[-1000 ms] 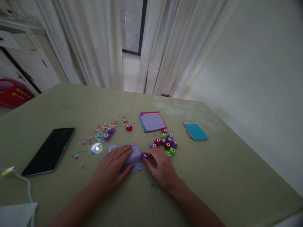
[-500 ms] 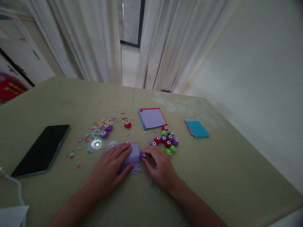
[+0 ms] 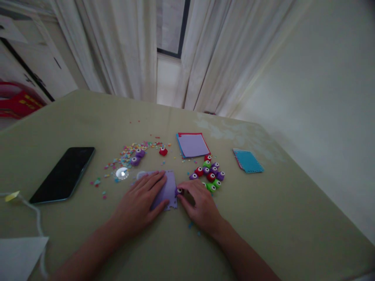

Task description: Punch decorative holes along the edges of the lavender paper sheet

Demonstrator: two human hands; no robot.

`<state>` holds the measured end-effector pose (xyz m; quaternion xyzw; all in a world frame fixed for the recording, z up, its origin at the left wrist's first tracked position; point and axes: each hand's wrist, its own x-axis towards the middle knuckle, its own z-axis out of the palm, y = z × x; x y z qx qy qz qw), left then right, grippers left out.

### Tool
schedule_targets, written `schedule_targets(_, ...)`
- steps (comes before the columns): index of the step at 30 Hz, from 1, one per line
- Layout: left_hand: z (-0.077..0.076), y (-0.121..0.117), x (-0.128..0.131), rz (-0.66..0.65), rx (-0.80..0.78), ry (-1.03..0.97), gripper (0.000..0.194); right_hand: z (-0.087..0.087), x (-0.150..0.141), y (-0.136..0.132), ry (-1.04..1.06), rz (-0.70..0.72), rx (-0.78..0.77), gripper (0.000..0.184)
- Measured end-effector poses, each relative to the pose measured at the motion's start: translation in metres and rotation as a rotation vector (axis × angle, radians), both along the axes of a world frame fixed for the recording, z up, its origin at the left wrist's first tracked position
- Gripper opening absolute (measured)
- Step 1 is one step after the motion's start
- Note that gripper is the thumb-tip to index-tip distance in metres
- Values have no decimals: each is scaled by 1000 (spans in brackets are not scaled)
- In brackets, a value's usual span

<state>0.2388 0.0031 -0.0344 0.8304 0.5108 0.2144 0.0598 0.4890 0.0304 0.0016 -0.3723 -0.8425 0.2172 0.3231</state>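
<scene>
My left hand [image 3: 140, 203] lies flat, fingers stretched, on a purple paper sheet [image 3: 168, 189] with a notched edge, pressing it to the table. My right hand [image 3: 200, 207] pinches a small purple punch [image 3: 178, 191] at the sheet's right edge, fingers closed round it. Just beyond my right hand sits a cluster of several small punches [image 3: 209, 173] in red, green and purple.
A black phone [image 3: 63, 175] lies at the left with a white cable [image 3: 35, 218] near it. Confetti scraps [image 3: 129, 156], two purple punches [image 3: 137, 157], a red punch [image 3: 163, 151] and a shiny disc [image 3: 122, 173] lie beyond my left hand. Paper stacks: purple-topped [image 3: 193, 145], blue [image 3: 248, 160].
Both hands stay in place on the sheet and punch; only the head camera has shifted a little, moving the scene in the frame.
</scene>
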Motion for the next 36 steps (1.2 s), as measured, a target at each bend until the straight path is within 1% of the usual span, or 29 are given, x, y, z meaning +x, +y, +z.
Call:
schedule_targets(8, 3, 1, 4, 47, 23, 47, 64, 1, 3, 2, -9, 9, -12, 19)
schedule_targets(14, 3, 1, 3, -11, -11, 35, 67, 0, 2, 2, 15, 15, -40, 20)
schedule_targets(21, 5, 0, 4, -16, -36, 4, 65, 5, 3, 2, 37, 78, -74, 30)
schedule_targets(28, 4, 0, 4, -17, -31, 27, 65, 4, 3, 2, 18, 85, -74, 28)
schedule_targets(36, 4, 1, 3, -30, -15, 1, 65, 2, 4, 3, 24, 84, -63, 29)
